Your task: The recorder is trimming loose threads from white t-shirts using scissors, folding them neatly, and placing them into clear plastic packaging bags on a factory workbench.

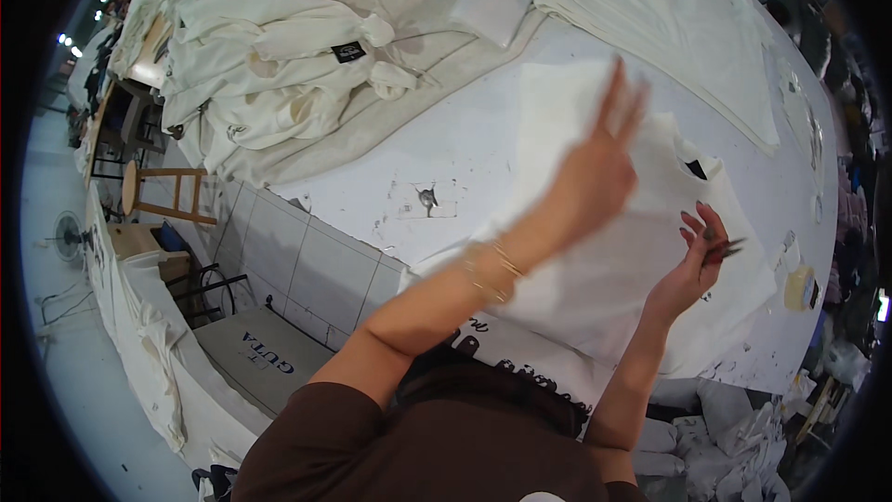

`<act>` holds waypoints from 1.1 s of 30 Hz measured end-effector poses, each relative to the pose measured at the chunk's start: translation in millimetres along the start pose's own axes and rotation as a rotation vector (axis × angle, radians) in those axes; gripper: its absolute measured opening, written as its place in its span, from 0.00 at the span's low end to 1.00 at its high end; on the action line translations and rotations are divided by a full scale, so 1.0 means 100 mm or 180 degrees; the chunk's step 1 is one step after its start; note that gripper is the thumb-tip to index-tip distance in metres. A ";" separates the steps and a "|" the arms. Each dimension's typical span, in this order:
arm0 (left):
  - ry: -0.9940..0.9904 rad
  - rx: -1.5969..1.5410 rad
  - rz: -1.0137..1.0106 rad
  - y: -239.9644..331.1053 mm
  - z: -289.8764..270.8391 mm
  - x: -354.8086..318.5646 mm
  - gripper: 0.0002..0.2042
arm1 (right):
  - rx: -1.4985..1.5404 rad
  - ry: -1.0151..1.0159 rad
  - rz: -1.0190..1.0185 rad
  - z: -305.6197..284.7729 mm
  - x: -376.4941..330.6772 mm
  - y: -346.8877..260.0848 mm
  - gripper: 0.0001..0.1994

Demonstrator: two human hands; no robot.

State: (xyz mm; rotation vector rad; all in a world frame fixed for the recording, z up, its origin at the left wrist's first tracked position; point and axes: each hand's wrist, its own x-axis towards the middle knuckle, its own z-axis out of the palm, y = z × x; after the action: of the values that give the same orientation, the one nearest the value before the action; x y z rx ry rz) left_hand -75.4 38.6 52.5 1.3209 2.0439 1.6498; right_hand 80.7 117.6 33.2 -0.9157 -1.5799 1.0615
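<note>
gold-bangled, the left hand (pixel 599 172) stretches forward in a blur, fingers extended and parted; the right hand (pixel 701 256) curls around dark snips (pixel 729 249); the white shirt (pixel 604 265) lies beneath both.

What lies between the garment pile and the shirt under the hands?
In the head view: pale cloth under the pile, then white tabletop with a torn patch, up to the shirt.

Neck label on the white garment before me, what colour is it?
The neck label is black, showing best in the head view.
</note>
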 end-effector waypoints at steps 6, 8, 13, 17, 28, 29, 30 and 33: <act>-0.1387 -0.0347 0.0098 0.28 0.77 -1.01 0.35 | -0.0105 -0.0075 0.0507 -0.52 -0.15 0.20 0.12; -0.1497 -0.0434 -0.0013 0.28 0.68 -1.20 0.33 | -0.0253 -0.0337 0.0605 -0.62 -0.20 0.28 0.12; -0.1505 -0.0294 0.0300 0.12 0.28 -1.46 0.27 | -0.0398 -0.0852 0.1111 -0.50 -0.35 0.30 0.07; -0.0887 0.0511 0.0137 -0.06 -0.15 -1.42 0.22 | -0.0842 -0.1900 0.0800 -0.13 -0.44 0.11 0.08; -0.0684 -0.0244 -0.0800 -0.13 -0.47 -0.90 0.21 | 0.0803 -0.2138 0.1613 0.43 -0.30 -0.04 0.12; -0.0689 -0.0243 -0.0804 -0.12 -0.48 -0.89 0.21 | 0.0992 -0.2174 0.1628 0.43 -0.29 -0.05 0.11; -0.0657 -0.0300 -0.0846 -0.11 -0.48 -0.89 0.20 | 0.0993 -0.2176 0.1635 0.44 -0.28 -0.07 0.11; -0.0649 -0.0437 -0.0994 -0.08 -0.48 -0.87 0.16 | 0.1211 -0.2191 0.1599 0.46 -0.29 -0.11 0.08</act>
State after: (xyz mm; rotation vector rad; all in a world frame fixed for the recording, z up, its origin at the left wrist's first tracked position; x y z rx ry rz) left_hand -59.8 -57.4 31.5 1.0174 1.8691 1.4265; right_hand 42.2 78.7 28.5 -0.7298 -1.6138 2.1240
